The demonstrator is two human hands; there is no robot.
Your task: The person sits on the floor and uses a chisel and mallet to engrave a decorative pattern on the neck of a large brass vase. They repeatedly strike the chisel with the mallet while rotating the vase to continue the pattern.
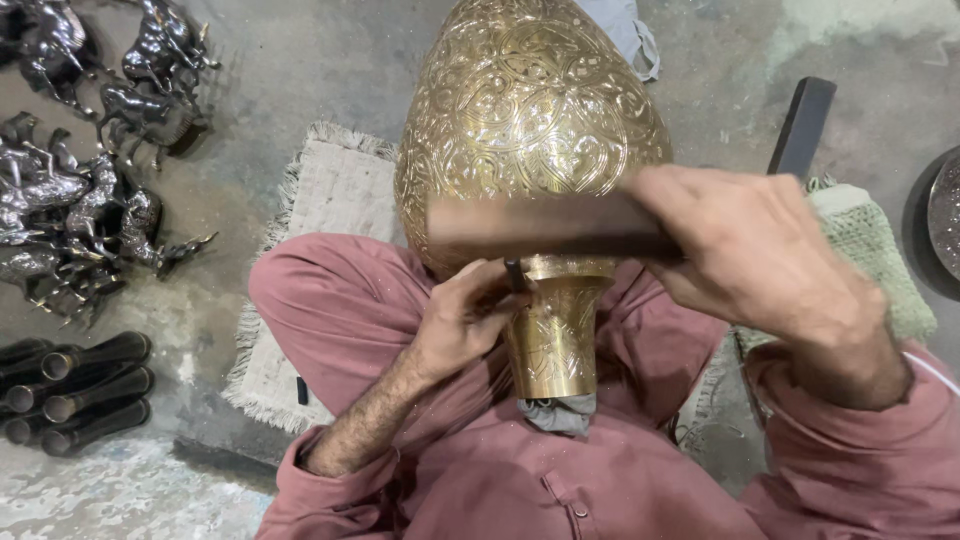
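— Both hands are on the job, then? What has each got?

— Left hand (462, 318) is pinched around a thin dark chisel (514, 274), its tip set against the brass vase (530, 130) just where the round body narrows into the neck. Right hand (745, 250) is closed around the handle end of a flat dark hammer (545, 230), which lies blurred across the front of the vase, right above the chisel.

— And the vase itself, where is it?

— Lying across the person's lap, between the knees in pinkish-red trousers. The wide engraved body points away from the camera, the narrow neck points back toward the person. A wad of grey cloth (560, 413) is stuffed in the mouth of the neck.

— What is under it all?

— A fringed pale mat (325, 195) on the concrete floor (300, 70), showing beside the left knee. To the right there is a green woven pad (870, 250), with a dark bar (805, 125) behind it.

— Anything else about?

— On the floor at the far left, a heap of dark metal horse figures (90, 160). Below them, a row of dark tubes (85, 390) lying side by side. At the right edge a bit of a round metal dish (945, 215) shows, mostly cut off.
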